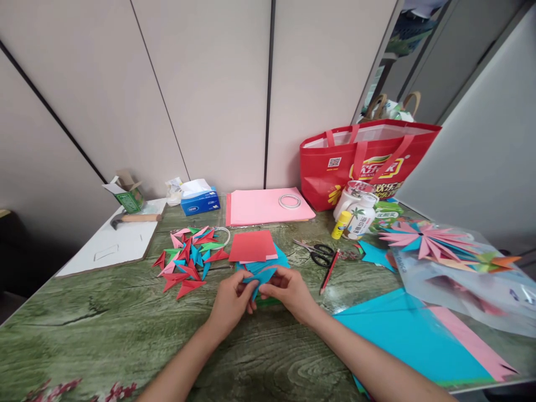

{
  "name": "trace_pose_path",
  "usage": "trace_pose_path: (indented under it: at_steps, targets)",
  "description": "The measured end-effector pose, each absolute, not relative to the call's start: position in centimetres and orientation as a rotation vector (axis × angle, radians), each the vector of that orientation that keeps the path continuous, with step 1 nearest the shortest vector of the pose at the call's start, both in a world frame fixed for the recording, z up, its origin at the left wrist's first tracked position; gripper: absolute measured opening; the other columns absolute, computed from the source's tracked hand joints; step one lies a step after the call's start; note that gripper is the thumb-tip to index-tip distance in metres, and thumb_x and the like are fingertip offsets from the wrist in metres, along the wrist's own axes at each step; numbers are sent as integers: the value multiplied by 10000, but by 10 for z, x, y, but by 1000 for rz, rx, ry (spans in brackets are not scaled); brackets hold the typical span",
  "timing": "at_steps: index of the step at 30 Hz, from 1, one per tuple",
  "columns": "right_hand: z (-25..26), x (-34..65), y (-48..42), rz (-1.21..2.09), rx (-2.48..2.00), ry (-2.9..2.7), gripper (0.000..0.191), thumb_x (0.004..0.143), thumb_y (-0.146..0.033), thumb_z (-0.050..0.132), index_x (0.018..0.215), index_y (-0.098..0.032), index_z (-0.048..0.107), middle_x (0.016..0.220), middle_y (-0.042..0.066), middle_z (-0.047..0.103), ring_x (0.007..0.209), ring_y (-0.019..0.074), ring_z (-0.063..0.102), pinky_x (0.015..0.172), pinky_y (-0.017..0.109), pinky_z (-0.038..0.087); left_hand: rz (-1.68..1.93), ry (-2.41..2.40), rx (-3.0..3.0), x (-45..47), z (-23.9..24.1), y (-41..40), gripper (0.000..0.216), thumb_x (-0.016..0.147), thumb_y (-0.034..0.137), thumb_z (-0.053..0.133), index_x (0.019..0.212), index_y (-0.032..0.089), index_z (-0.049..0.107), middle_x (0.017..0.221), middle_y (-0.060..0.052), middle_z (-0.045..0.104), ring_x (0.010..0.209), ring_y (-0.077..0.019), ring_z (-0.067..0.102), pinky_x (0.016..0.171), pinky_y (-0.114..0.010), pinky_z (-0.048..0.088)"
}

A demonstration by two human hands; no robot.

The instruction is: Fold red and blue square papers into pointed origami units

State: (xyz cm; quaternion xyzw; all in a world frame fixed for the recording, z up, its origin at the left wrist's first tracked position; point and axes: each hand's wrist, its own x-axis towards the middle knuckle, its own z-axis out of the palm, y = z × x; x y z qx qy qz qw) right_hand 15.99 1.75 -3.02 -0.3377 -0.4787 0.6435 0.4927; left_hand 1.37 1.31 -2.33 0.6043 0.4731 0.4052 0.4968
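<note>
My left hand (231, 301) and my right hand (288, 290) meet over the green table (125, 335), both pinching one folded blue paper piece (260, 276). Just beyond my fingers lies a stack of red paper squares (252, 246) on top of blue squares (281, 259). To the left of my left hand spreads a pile of folded red, blue, pink and green paper points (190, 259).
Black scissors (317, 254) and a red pencil (329, 272) lie right of the squares. Large blue and pink sheets (414, 335) sit near right. Pink paper stack (268, 206), tape ring (290, 201), glue stick (341, 224), white jar (360, 216), red bag (364, 159), tissue box (200, 201), hammer (134, 219), paper flower (427, 239).
</note>
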Motion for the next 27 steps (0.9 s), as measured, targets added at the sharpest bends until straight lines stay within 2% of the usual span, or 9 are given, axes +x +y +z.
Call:
trace_pose_path:
  at_steps: [7, 12, 15, 19, 21, 24, 27]
  targets:
    - [-31, 160, 18, 1445, -927, -1177, 259, 521, -323, 753, 640, -166, 584, 522, -37, 589, 440, 95, 512, 458, 223, 451, 966, 1039, 1270, 18, -23, 12, 233, 733, 355, 553, 834, 163, 468, 523, 36, 572, 354, -115, 539, 327, -208, 429]
    - [-31, 162, 22, 1352, -986, -1091, 277, 550, -383, 732, 653, -167, 592, 570, -7, 615, 499, 128, 559, 511, 257, 478, 1083, 994, 1095, 19, -12, 12, 277, 738, 396, 544, 884, 191, 428, 649, 28, 591, 501, -154, 625, 469, -300, 523]
    - [-32, 162, 24, 1377, -991, -1024, 295, 572, -419, 710, 652, -160, 596, 593, 8, 627, 530, 147, 584, 554, 288, 501, 1111, 984, 1112, 20, -11, 12, 307, 680, 334, 625, 890, 194, 452, 769, 2, 619, 591, -166, 641, 537, -338, 548]
    - [-33, 161, 22, 1433, -947, -1041, 283, 586, -406, 707, 661, -161, 588, 599, 5, 636, 550, 156, 605, 585, 302, 511, 1147, 1081, 1205, 19, -13, 12, 200, 646, 272, 656, 774, 154, 557, 643, 4, 628, 600, -172, 629, 534, -305, 550]
    - [-33, 160, 21, 1435, -941, -1044, 292, 592, -385, 710, 740, -167, 586, 596, -7, 630, 560, 156, 611, 586, 299, 514, 1161, 1145, 1226, 18, -12, 12, 144, 672, 275, 629, 717, 145, 587, 598, 1, 633, 572, -167, 629, 539, -288, 543]
    - [-32, 160, 20, 1427, -919, -1027, 378, 601, -358, 712, 896, -183, 553, 614, -25, 622, 569, 149, 613, 600, 299, 520, 1160, 1175, 1245, 17, -10, 13, 123, 681, 263, 621, 713, 145, 608, 620, -9, 658, 568, -164, 638, 567, -277, 537]
    - [-30, 161, 19, 1387, -918, -1038, 341, 607, -356, 705, 854, -183, 547, 617, -29, 610, 573, 146, 613, 608, 294, 520, 1153, 1179, 1248, 17, -11, 13, 122, 680, 257, 619, 735, 148, 613, 616, -8, 666, 559, -168, 641, 566, -276, 533]
